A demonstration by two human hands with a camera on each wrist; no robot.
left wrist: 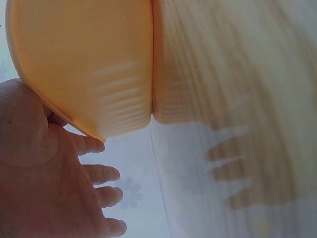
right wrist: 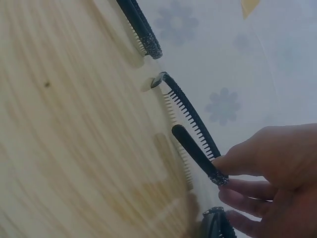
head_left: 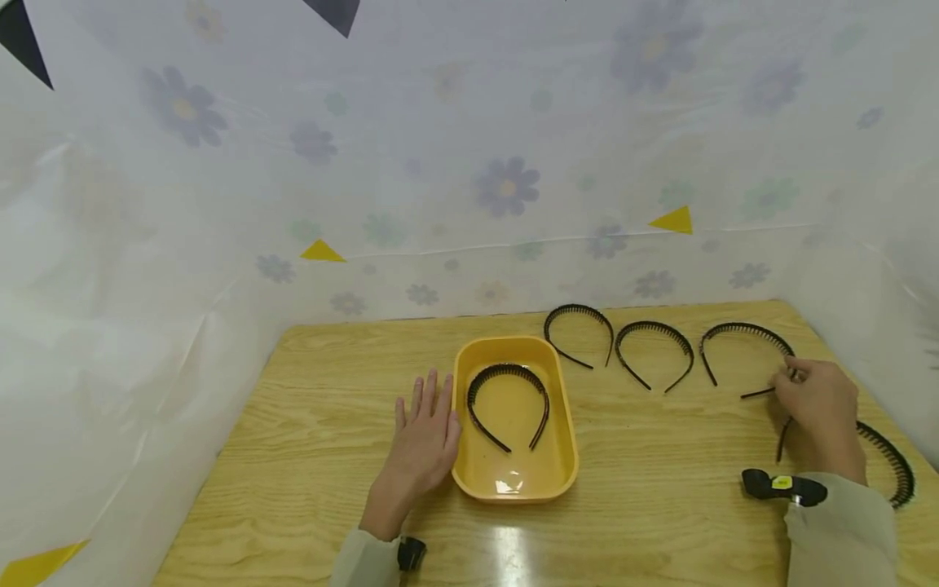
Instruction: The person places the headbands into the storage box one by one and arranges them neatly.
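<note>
My right hand [head_left: 822, 399] pinches one side of a black toothed headband [head_left: 763, 332] between thumb and fingers, at the right of the table. In the right wrist view, this headband [right wrist: 190, 111] has its teeth facing the wood, and the thumb presses near one end. My left hand [head_left: 425, 444] lies with straight, spread fingers against the left side of a yellow tray [head_left: 513, 494]. Seen from the left wrist, the thumb side touches the rim of the tray [left wrist: 74, 49]. One black headband [head_left: 508, 368] lies inside the tray.
Two more black headbands lie at the back, a left one [head_left: 578, 308] and a middle one [head_left: 655, 326]. Another headband [head_left: 897, 461] is partly hidden under my right wrist. A flower-patterned white sheet [head_left: 440, 204] hangs behind the wooden table [head_left: 323, 408].
</note>
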